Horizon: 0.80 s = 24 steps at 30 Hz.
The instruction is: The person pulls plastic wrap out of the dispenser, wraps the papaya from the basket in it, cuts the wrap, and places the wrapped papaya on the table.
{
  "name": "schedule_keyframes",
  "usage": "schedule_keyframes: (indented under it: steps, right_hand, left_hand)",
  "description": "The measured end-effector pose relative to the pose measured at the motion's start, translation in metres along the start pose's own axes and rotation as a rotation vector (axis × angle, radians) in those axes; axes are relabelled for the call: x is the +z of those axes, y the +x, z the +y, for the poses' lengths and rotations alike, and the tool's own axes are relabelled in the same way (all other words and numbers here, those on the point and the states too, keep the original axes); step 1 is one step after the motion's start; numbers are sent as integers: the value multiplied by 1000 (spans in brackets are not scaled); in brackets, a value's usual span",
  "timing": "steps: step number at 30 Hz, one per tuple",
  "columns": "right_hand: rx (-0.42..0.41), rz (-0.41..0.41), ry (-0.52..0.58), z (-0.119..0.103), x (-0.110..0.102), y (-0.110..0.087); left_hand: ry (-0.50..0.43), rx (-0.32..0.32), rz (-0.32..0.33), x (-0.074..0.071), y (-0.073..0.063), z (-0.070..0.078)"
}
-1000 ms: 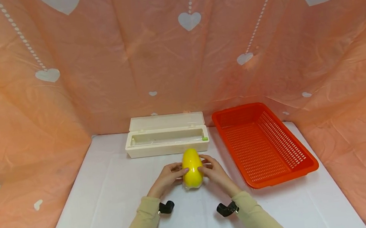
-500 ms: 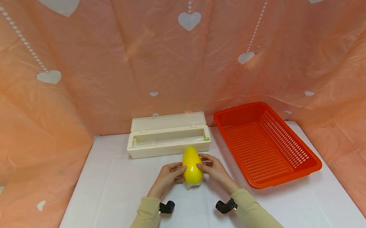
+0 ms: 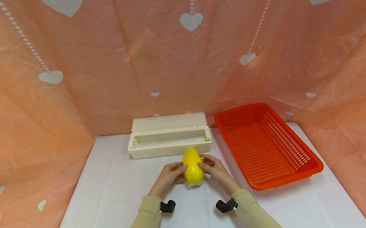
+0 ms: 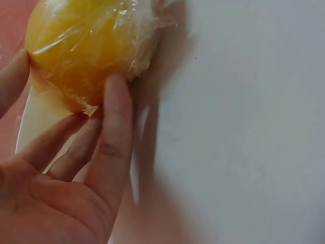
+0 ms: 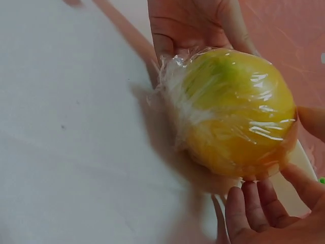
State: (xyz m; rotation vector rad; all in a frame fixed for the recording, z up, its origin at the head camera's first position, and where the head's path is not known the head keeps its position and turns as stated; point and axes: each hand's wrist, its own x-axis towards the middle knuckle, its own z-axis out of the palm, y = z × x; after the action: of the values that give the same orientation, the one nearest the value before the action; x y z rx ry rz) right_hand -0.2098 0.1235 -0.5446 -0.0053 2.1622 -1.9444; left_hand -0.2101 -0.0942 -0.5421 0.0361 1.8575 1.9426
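Observation:
A yellow mango-shaped fruit is wrapped in clear cling film, with the film bunched at its near end. In the right wrist view the fruit shows a green patch under the film. My left hand holds its left side, thumb on top and fingers lower down. From the right, my right hand holds it the same way. Fingers of the left hand touch the film in the left wrist view. Just behind the fruit stands a white cling film dispenser box, lid raised, a green slider at its right end.
A red perforated plastic basket stands on the right of the white table. An orange cloth with white hearts hangs behind and at the sides. Each wrist wears a black camera.
Both hands keep hold of the fruit. It rose slightly and tilted a little early on, then stays nearly still. The whole view shifts slightly.

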Motion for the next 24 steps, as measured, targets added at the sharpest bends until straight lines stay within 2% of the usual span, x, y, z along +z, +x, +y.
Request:
schedule_keyframes:
  steps: [3, 9, 13, 18, 24]
  right_hand:
    - [-23, 26, 14, -1, 0, -2]
    - [-4, 75, 65, -2, -2, -5]
    - [-16, 73, 83, -2, -2, -5]
    - [17, 78, 76, -3, -1, -5]
    - [13, 72, 55, -2, -1, -7]
  left_hand:
    - [29, -2, 4, -1, -1, 2]
    - [43, -11, 22, -5, -4, 4]
    - [2, 1, 31, -7, -6, 7]
    - [-42, 5, 52, -10, -7, 9]
    - [-10, 2, 76, -15, -10, 10]
